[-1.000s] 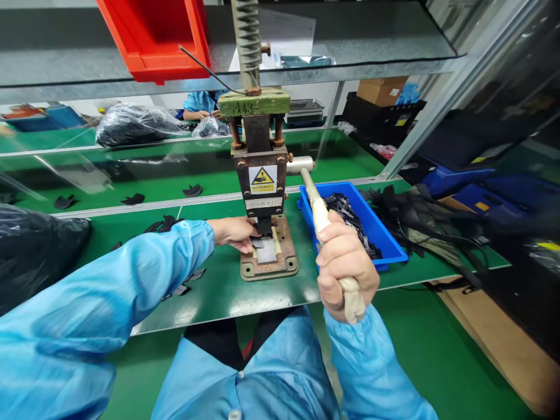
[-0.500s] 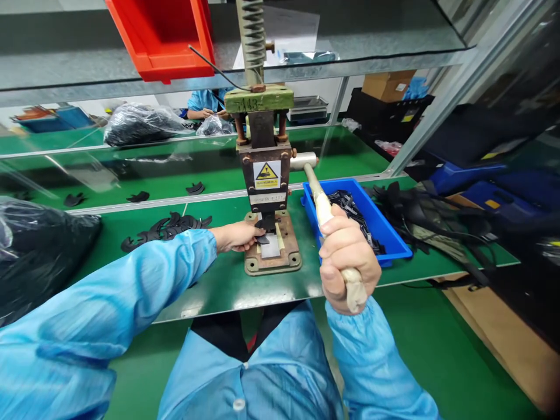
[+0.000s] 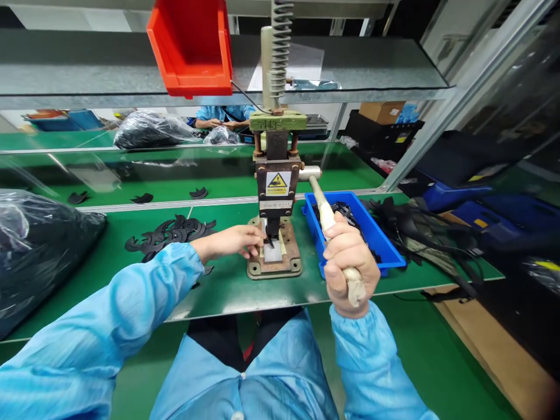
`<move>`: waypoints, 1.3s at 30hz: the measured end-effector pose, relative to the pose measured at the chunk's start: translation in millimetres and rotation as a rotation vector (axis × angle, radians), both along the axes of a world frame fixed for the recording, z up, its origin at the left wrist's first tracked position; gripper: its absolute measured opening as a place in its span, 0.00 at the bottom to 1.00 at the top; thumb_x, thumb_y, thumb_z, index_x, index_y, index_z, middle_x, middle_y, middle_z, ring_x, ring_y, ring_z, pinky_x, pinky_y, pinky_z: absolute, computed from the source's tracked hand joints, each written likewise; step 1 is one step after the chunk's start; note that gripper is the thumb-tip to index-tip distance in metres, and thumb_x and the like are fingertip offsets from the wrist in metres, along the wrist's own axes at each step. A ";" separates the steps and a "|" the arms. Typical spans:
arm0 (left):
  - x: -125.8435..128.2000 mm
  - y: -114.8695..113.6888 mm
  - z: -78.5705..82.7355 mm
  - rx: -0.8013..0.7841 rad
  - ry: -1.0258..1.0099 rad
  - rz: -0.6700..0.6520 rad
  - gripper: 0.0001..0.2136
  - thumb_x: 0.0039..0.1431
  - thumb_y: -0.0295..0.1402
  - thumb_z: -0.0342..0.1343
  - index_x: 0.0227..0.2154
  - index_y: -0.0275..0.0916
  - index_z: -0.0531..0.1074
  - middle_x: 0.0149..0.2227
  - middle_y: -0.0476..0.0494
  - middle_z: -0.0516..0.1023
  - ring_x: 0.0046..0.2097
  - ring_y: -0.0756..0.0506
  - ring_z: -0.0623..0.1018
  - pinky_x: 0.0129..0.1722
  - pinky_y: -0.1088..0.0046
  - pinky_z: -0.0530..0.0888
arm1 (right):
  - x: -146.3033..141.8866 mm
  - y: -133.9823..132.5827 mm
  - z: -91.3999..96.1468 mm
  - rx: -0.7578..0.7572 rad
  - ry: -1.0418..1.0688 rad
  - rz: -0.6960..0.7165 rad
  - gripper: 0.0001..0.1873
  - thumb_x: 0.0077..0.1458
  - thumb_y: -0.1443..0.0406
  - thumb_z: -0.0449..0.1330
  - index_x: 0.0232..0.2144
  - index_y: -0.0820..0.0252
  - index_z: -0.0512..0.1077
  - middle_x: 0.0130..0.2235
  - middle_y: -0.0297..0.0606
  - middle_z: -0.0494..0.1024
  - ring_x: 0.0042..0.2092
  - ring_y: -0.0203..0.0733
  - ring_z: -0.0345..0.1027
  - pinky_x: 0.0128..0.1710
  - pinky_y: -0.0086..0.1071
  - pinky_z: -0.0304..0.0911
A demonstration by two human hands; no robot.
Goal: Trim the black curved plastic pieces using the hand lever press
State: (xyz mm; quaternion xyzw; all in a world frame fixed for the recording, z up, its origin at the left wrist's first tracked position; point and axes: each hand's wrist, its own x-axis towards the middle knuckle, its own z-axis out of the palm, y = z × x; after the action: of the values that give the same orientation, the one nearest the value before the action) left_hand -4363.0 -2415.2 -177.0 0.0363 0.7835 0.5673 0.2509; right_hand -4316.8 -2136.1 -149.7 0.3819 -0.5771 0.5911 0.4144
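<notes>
My right hand (image 3: 352,265) is wrapped around the wrapped handle of the lever (image 3: 324,211) on the right side of a hand press (image 3: 276,175). My left hand (image 3: 234,240) is at the left of the press base (image 3: 275,268), its fingers loosely bent and slightly apart. Just beyond the fingertips, a small black piece (image 3: 270,242) lies on the light metal plate (image 3: 273,253) under the press ram. Whether a fingertip still touches it is hard to see. A pile of black curved pieces (image 3: 175,232) lies on the green table, left of the press.
A blue bin (image 3: 385,251) with black parts stands right of the press, beside a dark strapped bag (image 3: 420,227). A filled plastic bag (image 3: 48,256) sits at the left. An orange-red bin (image 3: 192,52) hangs above. Another person's hands (image 3: 223,123) show across the table.
My left fingers have loosened from the black piece and drawn slightly left of the ram. My right hand keeps its grip on the lever. The camera view has shifted, moving the press rightward in the picture.
</notes>
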 end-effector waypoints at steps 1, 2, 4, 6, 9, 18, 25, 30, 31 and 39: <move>1.6 -15.5 -0.2 -0.086 0.076 -0.025 0.16 0.62 0.44 0.63 0.46 0.39 0.79 0.46 0.39 0.83 0.41 0.43 0.83 0.38 0.69 0.78 | -0.1 -0.8 0.8 -0.006 0.002 -0.007 0.09 0.58 0.61 0.67 0.29 0.53 0.71 0.30 0.33 0.74 0.45 0.47 0.74 0.68 0.64 0.65; 3.2 -33.0 -0.9 -0.199 0.170 -0.026 0.17 0.63 0.45 0.62 0.49 0.40 0.80 0.49 0.39 0.83 0.44 0.42 0.83 0.41 0.69 0.78 | -0.1 -1.4 1.5 -0.010 0.002 -0.013 0.09 0.58 0.61 0.67 0.29 0.52 0.71 0.30 0.32 0.74 0.45 0.47 0.74 0.68 0.63 0.66; 7.8 -71.3 -3.6 -0.445 0.357 -0.015 0.18 0.65 0.45 0.59 0.51 0.41 0.81 0.51 0.38 0.83 0.48 0.41 0.82 0.48 0.67 0.77 | -0.3 -2.4 2.4 -0.019 -0.002 -0.016 0.10 0.57 0.61 0.67 0.28 0.51 0.70 0.29 0.32 0.74 0.44 0.47 0.74 0.67 0.63 0.66; 16.5 -108.0 -7.4 -0.643 0.460 -0.055 0.18 0.64 0.43 0.59 0.51 0.40 0.82 0.53 0.38 0.83 0.51 0.39 0.81 0.53 0.66 0.75 | -2.0 -3.0 2.3 -0.038 -0.010 -0.019 0.09 0.56 0.60 0.68 0.28 0.51 0.71 0.29 0.31 0.74 0.43 0.47 0.74 0.67 0.62 0.66; 37.2 -146.0 -14.6 -0.818 0.498 -0.206 0.16 0.63 0.43 0.62 0.49 0.41 0.83 0.51 0.39 0.82 0.53 0.39 0.80 0.56 0.65 0.74 | -9.0 -5.0 0.2 -0.077 0.014 -0.047 0.12 0.54 0.59 0.70 0.26 0.52 0.70 0.27 0.31 0.74 0.40 0.47 0.74 0.64 0.63 0.68; 55.4 -153.0 -38.3 -0.988 0.537 -0.351 0.14 0.60 0.38 0.67 0.47 0.41 0.82 0.51 0.39 0.80 0.55 0.38 0.79 0.57 0.65 0.73 | -28.5 -13.7 -4.2 -0.226 0.143 -0.110 0.31 0.46 0.55 0.72 0.17 0.57 0.52 0.21 0.27 0.67 0.33 0.38 0.72 0.55 0.55 0.74; 39.6 -145.8 -48.4 -0.844 0.488 -0.295 0.07 0.62 0.33 0.62 0.41 0.42 0.83 0.46 0.43 0.83 0.50 0.43 0.80 0.51 0.70 0.74 | -31.4 -11.2 -7.2 -0.234 0.133 -0.138 0.35 0.44 0.52 0.73 0.17 0.58 0.49 0.20 0.26 0.65 0.32 0.39 0.72 0.54 0.56 0.75; 30.5 -141.4 -46.2 -0.810 0.508 -0.271 0.05 0.61 0.35 0.63 0.36 0.42 0.82 0.43 0.44 0.83 0.47 0.42 0.81 0.47 0.69 0.74 | -33.4 -12.1 -6.7 -0.236 0.158 -0.125 0.36 0.44 0.51 0.74 0.17 0.57 0.49 0.20 0.27 0.65 0.31 0.38 0.72 0.53 0.54 0.76; 28.6 -141.5 -44.2 -0.794 0.557 -0.252 0.06 0.61 0.36 0.63 0.36 0.41 0.82 0.42 0.43 0.83 0.47 0.42 0.81 0.48 0.68 0.74 | -33.1 -12.4 -6.4 -0.240 0.155 -0.127 0.36 0.44 0.51 0.74 0.17 0.57 0.49 0.20 0.27 0.65 0.31 0.38 0.72 0.53 0.54 0.76; 33.9 -133.6 -41.9 -0.682 0.889 -0.091 0.09 0.70 0.39 0.56 0.39 0.42 0.78 0.51 0.40 0.82 0.57 0.40 0.79 0.59 0.59 0.74 | -34.3 -11.2 -8.0 -0.248 0.164 -0.133 0.36 0.46 0.51 0.74 0.17 0.57 0.50 0.20 0.25 0.66 0.31 0.37 0.72 0.54 0.51 0.77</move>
State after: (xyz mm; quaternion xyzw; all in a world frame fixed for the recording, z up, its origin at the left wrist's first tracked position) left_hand -4329.1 -2548.9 -218.9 0.2226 0.9506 0.2004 -0.0815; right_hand -4351.1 -2147.2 -157.6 0.3355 -0.4880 0.5960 0.5423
